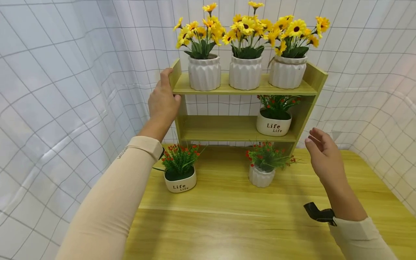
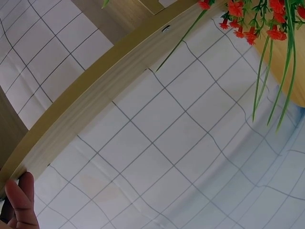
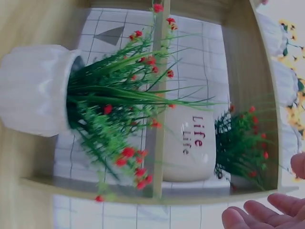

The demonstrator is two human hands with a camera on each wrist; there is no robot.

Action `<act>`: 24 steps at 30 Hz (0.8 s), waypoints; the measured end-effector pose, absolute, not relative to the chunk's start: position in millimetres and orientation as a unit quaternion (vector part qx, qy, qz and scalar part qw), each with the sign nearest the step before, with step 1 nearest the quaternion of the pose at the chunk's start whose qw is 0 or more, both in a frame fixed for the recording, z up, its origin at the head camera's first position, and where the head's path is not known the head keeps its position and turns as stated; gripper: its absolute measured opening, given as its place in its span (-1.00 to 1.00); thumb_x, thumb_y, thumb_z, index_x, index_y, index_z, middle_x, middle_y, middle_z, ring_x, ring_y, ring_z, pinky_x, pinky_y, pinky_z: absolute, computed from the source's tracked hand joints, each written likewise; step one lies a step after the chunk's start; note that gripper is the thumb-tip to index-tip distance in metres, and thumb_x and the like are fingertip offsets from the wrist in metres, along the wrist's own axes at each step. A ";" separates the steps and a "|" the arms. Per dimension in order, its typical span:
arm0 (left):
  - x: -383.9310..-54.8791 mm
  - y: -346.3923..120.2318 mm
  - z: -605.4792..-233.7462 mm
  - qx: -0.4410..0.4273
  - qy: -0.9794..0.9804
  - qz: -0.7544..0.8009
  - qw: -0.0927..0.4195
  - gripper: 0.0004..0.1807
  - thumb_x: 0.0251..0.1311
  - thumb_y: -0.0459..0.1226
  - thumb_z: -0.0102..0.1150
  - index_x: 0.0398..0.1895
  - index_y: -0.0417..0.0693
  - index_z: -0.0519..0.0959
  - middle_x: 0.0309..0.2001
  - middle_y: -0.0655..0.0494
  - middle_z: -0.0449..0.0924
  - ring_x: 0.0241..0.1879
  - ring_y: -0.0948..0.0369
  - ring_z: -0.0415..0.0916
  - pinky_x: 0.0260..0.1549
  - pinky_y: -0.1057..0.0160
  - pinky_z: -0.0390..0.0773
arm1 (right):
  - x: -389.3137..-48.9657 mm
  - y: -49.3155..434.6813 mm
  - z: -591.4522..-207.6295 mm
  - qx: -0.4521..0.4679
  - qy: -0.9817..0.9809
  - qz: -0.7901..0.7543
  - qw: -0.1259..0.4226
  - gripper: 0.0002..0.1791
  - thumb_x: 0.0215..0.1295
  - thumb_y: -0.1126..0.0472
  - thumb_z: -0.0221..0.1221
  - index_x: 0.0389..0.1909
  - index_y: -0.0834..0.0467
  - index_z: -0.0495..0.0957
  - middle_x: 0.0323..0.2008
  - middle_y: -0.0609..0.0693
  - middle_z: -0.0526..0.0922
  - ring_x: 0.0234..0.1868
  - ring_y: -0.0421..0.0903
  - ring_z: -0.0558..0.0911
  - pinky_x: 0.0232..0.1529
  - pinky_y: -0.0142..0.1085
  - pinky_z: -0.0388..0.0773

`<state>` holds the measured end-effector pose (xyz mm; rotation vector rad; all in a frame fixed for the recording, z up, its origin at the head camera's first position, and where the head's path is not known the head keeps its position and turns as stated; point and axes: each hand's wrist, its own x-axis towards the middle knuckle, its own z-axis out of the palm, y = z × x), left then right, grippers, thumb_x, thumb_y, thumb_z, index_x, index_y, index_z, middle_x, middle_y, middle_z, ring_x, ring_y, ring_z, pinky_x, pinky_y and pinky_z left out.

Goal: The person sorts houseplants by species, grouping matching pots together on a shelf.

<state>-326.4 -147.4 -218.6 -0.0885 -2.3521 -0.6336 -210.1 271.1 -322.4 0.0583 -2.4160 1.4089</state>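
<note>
A wooden shelf (image 1: pixel 221 128) stands on the table, and my left hand (image 1: pixel 164 99) grips the upper end of its left side panel, thumb at the front edge. In the left wrist view, fingertips (image 2: pixel 27 188) lie against that panel. To the right of the shelf, my right hand (image 1: pixel 326 155) hovers with loosely bent fingers and nothing in them. Nearest to it are a white oval "Life" pot (image 1: pixel 274 124) with red flowers on the middle board and a fluted white pot (image 1: pixel 261 177) with red flowers on the table, in front of the shelf's lower right.
Three fluted white pots of yellow flowers (image 1: pixel 245 74) line the top board. Another "Life" pot (image 1: pixel 180 182) of red flowers stands on the table (image 1: pixel 211 231) at the shelf's front left. A white grid-patterned curtain (image 1: pixel 65 90) hangs behind and at both sides.
</note>
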 end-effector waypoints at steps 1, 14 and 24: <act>-326.3 -147.3 -218.5 -0.034 -0.905 -0.244 0.346 -0.26 0.26 -0.36 0.16 0.43 0.18 0.07 0.19 -0.25 0.50 -0.19 -0.26 0.59 -0.25 -0.17 0.52 | -204.0 273.7 -325.8 0.011 -0.853 0.491 0.175 -0.30 0.55 -0.09 -0.13 0.56 0.12 0.00 0.50 0.13 0.15 0.47 0.10 0.21 0.35 0.00 0.23; -325.8 -148.6 -219.0 -0.032 -0.903 -0.247 0.350 -0.26 0.25 -0.37 0.15 0.42 0.18 0.08 0.19 -0.27 0.49 -0.20 -0.29 0.58 -0.26 -0.19 0.52 | -153.3 252.1 -387.5 -0.067 -0.846 0.494 0.187 -0.31 0.48 -0.14 0.02 0.49 0.10 0.20 0.40 0.08 0.35 0.36 0.10 0.38 0.10 -0.36 0.42; -327.3 -147.7 -219.0 -0.038 -0.904 -0.251 0.343 -0.26 0.25 -0.37 0.15 0.42 0.19 0.07 0.19 -0.26 0.49 -0.20 -0.28 0.57 -0.26 -0.19 0.50 | -168.0 226.8 -436.2 -0.100 -0.821 0.550 0.116 -0.20 0.41 -0.21 0.08 0.47 0.22 0.19 0.41 0.26 0.28 0.41 0.23 0.28 0.25 0.13 0.32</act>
